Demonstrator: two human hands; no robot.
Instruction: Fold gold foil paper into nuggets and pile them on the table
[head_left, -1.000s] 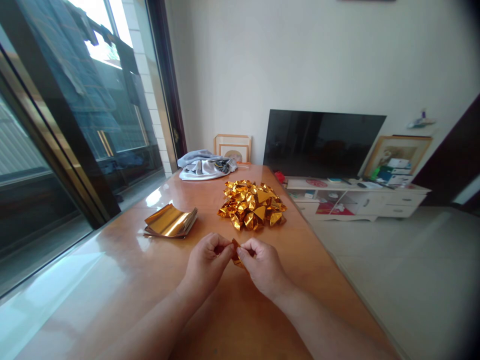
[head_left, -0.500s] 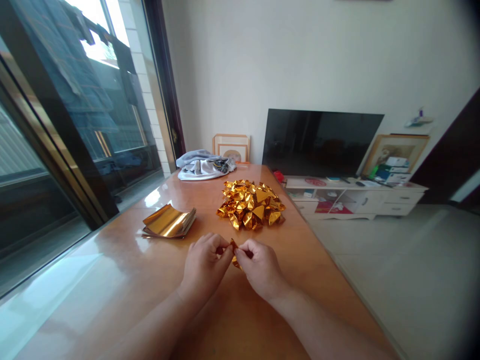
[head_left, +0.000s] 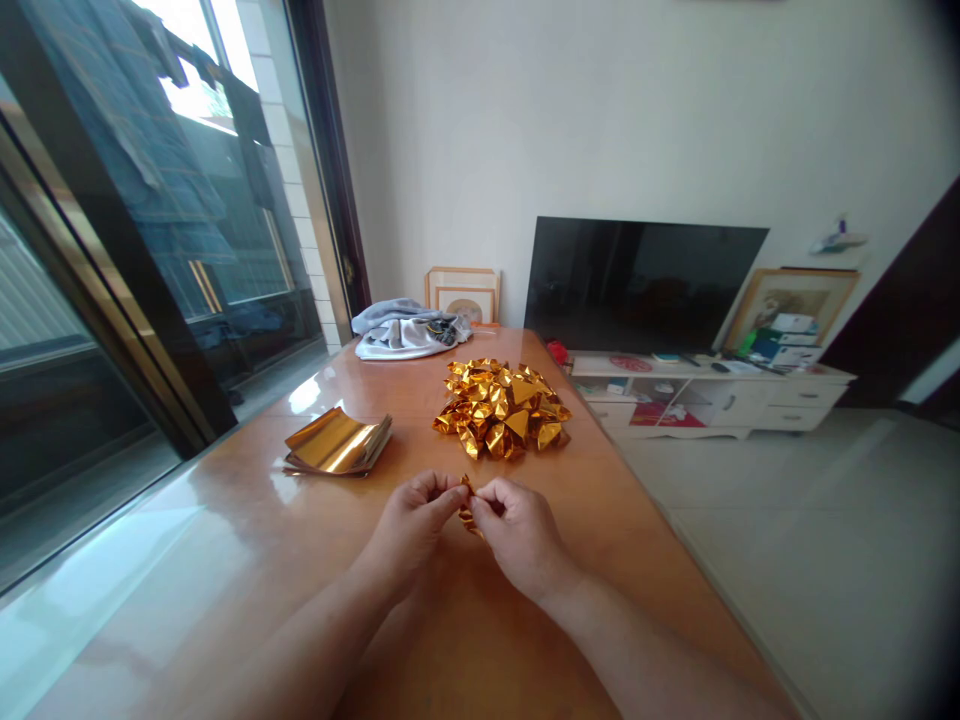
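Note:
Between my two hands is a small piece of gold foil paper, crumpled or folded and mostly covered by fingers. My left hand pinches it from the left with thumb and forefinger. From the right, my right hand pinches it too, its fingers curled in. Just beyond the hands lies a heap of folded gold foil pieces, faceted and shiny. A stack of flat gold foil sheets, slightly curled on top, rests to the left of it.
The polished wooden table reaches away from me. Bunched grey cloth sits at its far end, before leaning frames. A large television stands on a white cabinet at the right; a glass door is at left.
My left hand has turned and dropped slightly, its forearm shifting a little. The foil piece between the fingers looks more crumpled. The heap and the stack have stayed put.

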